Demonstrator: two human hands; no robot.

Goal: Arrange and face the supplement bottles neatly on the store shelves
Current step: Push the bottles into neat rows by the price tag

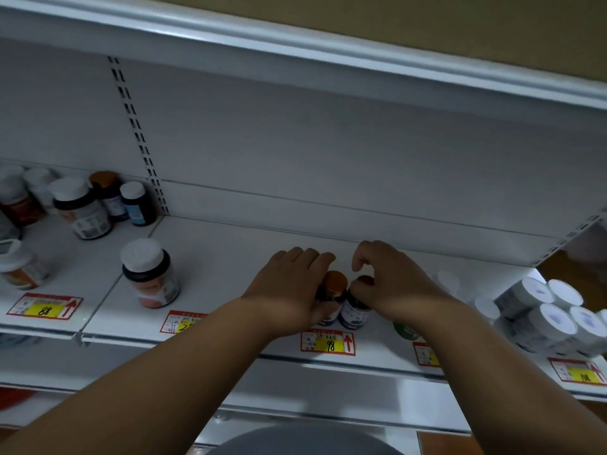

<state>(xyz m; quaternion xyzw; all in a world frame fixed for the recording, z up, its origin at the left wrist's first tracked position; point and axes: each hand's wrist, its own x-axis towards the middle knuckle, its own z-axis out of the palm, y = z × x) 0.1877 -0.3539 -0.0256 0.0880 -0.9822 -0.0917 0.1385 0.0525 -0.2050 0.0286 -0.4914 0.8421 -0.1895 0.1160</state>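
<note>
Two small dark bottles stand side by side near the front edge of the white shelf [230,257], above the "98" price tag [328,342]. The left one has an orange cap [335,284]; my left hand [292,284] wraps around it from the left. The right one, with a purple label [354,312] and a dark red cap, is gripped from above and the right by my right hand [391,280]. A larger bottle with a white cap [149,274] stands alone further left on the same shelf.
Several mixed bottles [82,205] crowd the left shelf bay. White-capped bottles [551,316] are grouped at the right end, and a green lid [405,330] shows beneath my right wrist. A slotted upright [138,133] divides the bays. Another shelf hangs overhead.
</note>
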